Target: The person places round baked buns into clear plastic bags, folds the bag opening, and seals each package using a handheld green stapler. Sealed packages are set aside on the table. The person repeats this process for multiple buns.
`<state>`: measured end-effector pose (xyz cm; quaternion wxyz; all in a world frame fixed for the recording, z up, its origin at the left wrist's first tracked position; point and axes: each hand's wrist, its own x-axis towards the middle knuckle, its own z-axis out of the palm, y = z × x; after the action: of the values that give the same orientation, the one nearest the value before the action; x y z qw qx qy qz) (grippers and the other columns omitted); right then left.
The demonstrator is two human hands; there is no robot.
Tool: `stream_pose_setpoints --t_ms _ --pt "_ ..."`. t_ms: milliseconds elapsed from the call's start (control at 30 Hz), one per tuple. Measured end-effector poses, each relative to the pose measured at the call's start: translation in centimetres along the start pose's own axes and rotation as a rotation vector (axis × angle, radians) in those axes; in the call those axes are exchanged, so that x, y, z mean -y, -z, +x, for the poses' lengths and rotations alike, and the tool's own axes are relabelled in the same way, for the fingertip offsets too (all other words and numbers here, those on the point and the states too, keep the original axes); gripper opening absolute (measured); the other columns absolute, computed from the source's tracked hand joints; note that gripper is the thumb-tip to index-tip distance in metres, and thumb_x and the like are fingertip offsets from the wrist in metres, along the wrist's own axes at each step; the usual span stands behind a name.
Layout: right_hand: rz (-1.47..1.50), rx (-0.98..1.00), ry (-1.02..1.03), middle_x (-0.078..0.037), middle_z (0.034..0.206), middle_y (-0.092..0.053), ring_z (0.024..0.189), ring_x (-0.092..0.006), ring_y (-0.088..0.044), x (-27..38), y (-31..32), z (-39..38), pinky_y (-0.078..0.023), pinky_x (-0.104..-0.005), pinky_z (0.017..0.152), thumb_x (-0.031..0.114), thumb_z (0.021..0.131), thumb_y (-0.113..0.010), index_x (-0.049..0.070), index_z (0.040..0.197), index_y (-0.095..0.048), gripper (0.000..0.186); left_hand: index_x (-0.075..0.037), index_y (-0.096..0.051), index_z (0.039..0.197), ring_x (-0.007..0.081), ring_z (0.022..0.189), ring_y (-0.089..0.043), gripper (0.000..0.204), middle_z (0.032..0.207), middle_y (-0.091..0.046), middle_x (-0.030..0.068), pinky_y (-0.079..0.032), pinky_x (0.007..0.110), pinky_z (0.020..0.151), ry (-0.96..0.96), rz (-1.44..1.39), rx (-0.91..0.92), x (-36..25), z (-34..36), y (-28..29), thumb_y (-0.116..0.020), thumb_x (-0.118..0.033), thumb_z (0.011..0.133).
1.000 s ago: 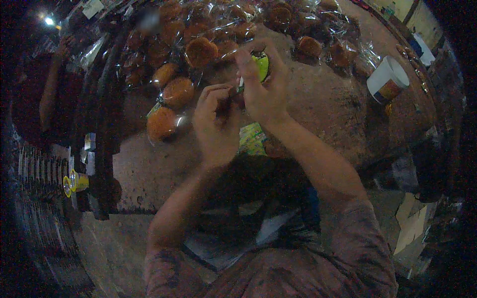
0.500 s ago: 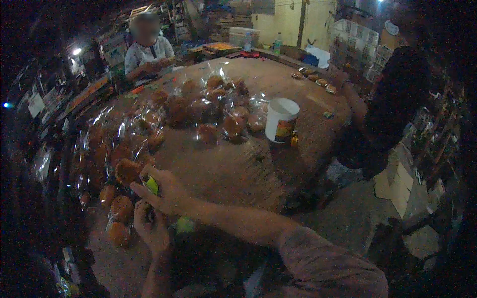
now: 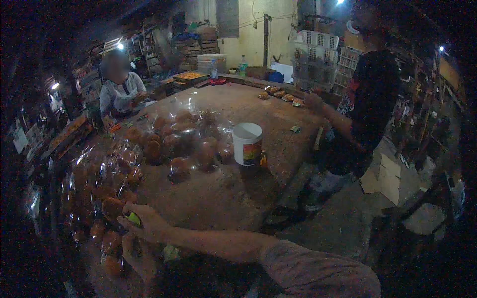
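My right hand [image 3: 146, 223] reaches across to the left side of the table, its fingers closed on a small bright green label-like piece [image 3: 132, 218]. A round brown bun [image 3: 113, 208] sits right at its fingertips; whether the hand also grips that bun is hard to see. Just below, my left hand [image 3: 139, 260] is raised with curled fingers, close under the right one. Dimness and blur hide what it holds. More buns in clear, shiny bags [image 3: 112, 243] lie beside both hands. A pale green piece [image 3: 171, 253] shows under my right forearm.
Many bagged buns [image 3: 184, 139] cover the table's left and middle. A white bucket [image 3: 247, 144] stands near the centre, with a small amber bottle [image 3: 263, 158] beside it. One person [image 3: 121, 89] sits at the far left; another [image 3: 370, 99] stands right, near several small packs [image 3: 280, 94].
The view has shifted, so the table and bucket appear lower and further left. Both hands stay together beside the buns, the green piece still in my right hand.
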<state>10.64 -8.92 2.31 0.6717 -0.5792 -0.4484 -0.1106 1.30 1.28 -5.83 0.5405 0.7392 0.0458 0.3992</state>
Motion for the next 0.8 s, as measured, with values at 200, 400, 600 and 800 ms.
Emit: stream_pose_setpoints --t_ms 200,400,600,800 --pt "-0.026 -0.007 -0.001 -0.017 0.078 -0.061 0.070 -0.0302 -0.063 -0.6 -0.3 -0.3 -0.049 -0.0415 0.066 0.031 0.097 -0.064 0.002 0.099 -0.059 0.030 -0.002 -0.061 0.109 0.0174 0.092 -0.058 0.022 0.100 -0.062 0.0066 -0.048 0.031 0.081 0.036 0.084 0.001 -1.6 0.3 -0.4 -0.063 -0.021 0.098" --pt "-0.001 -0.097 -0.006 -0.016 0.080 -0.063 0.074 -0.0306 -0.065 -1.1 -0.5 -0.1 -0.051 -0.0407 0.069 0.030 0.096 -0.066 0.002 0.101 -0.059 0.030 -0.002 -0.062 0.108 0.0182 0.094 -0.058 0.022 0.101 -0.063 0.0073 -0.048 0.032 0.083 0.056 0.131 0.007 -1.7 0.5 -0.3 -0.063 -0.021 0.098" --pt "-0.125 -0.087 0.000 -0.018 0.088 -0.064 0.080 -0.0344 -0.065 -1.5 -0.5 0.1 -0.051 -0.0417 0.071 0.029 0.096 -0.066 0.002 0.101 -0.058 0.028 -0.002 -0.063 0.107 0.0190 0.096 -0.059 0.022 0.102 -0.064 0.0080 -0.048 0.033 0.086 0.066 0.178 -0.007 -2.7 0.8 -0.1 -0.064 -0.021 0.097" --pt "-0.054 0.177 -0.143 -0.022 0.102 -0.066 0.097 -0.0409 -0.063 -2.1 0.8 0.5 -0.051 -0.0468 0.085 0.034 0.093 -0.067 0.003 0.108 -0.060 0.036 -0.002 -0.064 0.106 0.0198 0.099 -0.059 0.021 0.104 -0.064 0.0087 -0.047 0.034 0.089 0.093 0.271 -0.056 -3.9 0.4 0.2 -0.064 -0.021 0.097"
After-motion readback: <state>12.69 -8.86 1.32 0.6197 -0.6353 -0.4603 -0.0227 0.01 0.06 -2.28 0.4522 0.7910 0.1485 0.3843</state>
